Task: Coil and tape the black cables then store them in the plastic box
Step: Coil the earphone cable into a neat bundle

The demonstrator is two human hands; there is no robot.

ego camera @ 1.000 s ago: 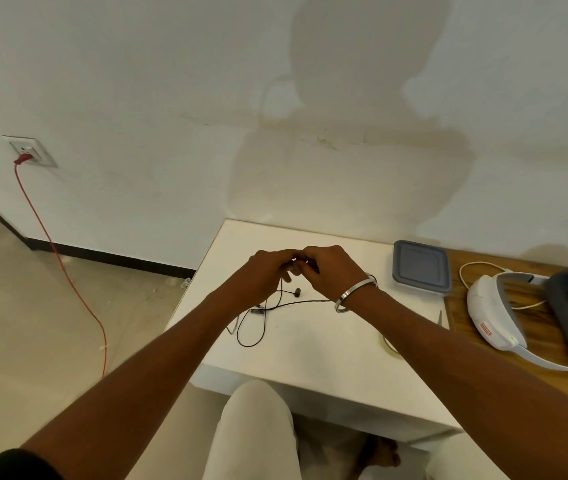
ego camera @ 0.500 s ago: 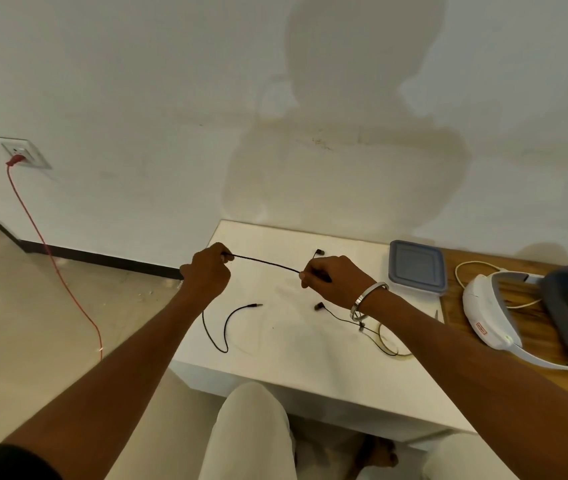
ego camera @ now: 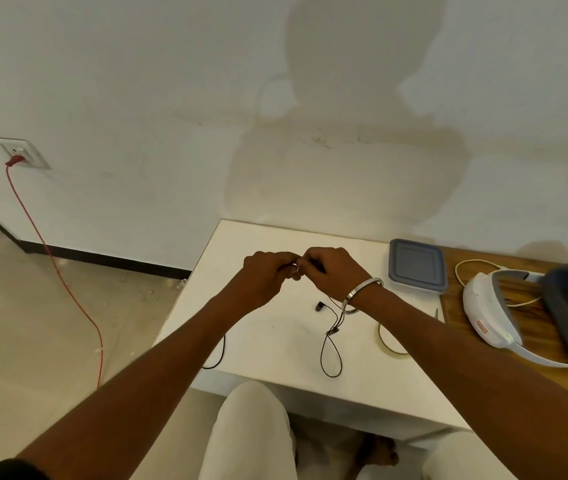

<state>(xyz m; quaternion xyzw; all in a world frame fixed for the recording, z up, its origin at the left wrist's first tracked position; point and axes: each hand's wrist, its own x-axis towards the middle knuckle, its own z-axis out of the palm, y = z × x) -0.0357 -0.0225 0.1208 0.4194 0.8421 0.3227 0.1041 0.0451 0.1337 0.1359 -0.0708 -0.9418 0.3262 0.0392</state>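
My left hand [ego camera: 267, 273] and my right hand [ego camera: 331, 271] meet fingertip to fingertip above the white table [ego camera: 268, 344], both pinching the thin black cable [ego camera: 331, 351]. Below my right wrist the cable hangs down, passes an earbud [ego camera: 319, 306] and lies in a loop on the table. Another stretch of it curves out from under my left forearm near the table's front-left edge. The plastic box [ego camera: 417, 265], grey lid on, sits at the back right of the white table. A tape roll [ego camera: 387, 342] lies partly hidden under my right forearm.
A white and grey headset [ego camera: 532, 313] with a pale cord lies on the wooden table at the right. A red cord [ego camera: 64, 275] runs from a wall socket down across the floor at the left. My knees are under the table's front edge.
My hands had spread apart, stretching a length of cable between them; now they are back together at the middle. The loose cable loop has shifted to the right side of the table.
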